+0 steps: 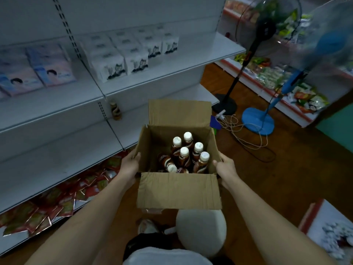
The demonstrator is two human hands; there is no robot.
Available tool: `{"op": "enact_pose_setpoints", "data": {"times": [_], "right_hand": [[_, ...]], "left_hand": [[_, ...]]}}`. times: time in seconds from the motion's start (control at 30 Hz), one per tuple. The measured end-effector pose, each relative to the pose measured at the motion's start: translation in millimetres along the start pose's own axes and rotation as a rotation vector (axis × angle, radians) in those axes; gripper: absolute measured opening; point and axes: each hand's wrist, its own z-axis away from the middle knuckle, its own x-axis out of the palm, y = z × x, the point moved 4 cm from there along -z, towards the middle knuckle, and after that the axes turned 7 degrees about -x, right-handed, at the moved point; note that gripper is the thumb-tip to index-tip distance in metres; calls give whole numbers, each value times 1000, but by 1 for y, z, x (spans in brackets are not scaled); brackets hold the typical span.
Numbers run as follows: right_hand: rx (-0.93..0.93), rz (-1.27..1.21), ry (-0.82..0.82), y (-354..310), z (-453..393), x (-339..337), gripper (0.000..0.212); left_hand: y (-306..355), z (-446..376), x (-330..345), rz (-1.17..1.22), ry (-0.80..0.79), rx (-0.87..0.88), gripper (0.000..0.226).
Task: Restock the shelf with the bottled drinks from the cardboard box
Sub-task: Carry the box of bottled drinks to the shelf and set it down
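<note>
An open cardboard box (178, 190) is held up in front of me, flaps spread. Inside stand several brown bottled drinks with white caps (184, 153); one more lies on its side. My left hand (129, 164) grips the box's left wall, thumb over the rim. My right hand (226, 167) grips the right wall the same way. A single brown bottle (115, 110) stands on the white middle shelf (63, 148) to the left, near the upright.
White cartons (131, 52) and pastel packs (38, 67) fill the upper shelf. Red sachets (57, 205) lie on the bottom shelf. Two pedestal fans (257, 119) with cables stand on the wooden floor to the right, before a snack rack. A white stool (200, 230) is below the box.
</note>
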Motion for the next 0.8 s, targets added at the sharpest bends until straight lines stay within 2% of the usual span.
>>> {"op": "enact_pose_setpoints", "data": {"times": [0.2,0.4,0.57,0.8], "right_hand": [[8,111,-85,-24,-60,20,51],[44,211,-190,-27,-124,39,39],[45,272,-294,-4,-197,48,22],[106,339,-476,70,-327,67,35]], "left_hand": [[18,-46,11,26,-6,20,38],[19,-74,23,74,44,15,36],[-9,-109,53,79,193,-32,37],[-93,-207,104,198,353,-117,36]]}}
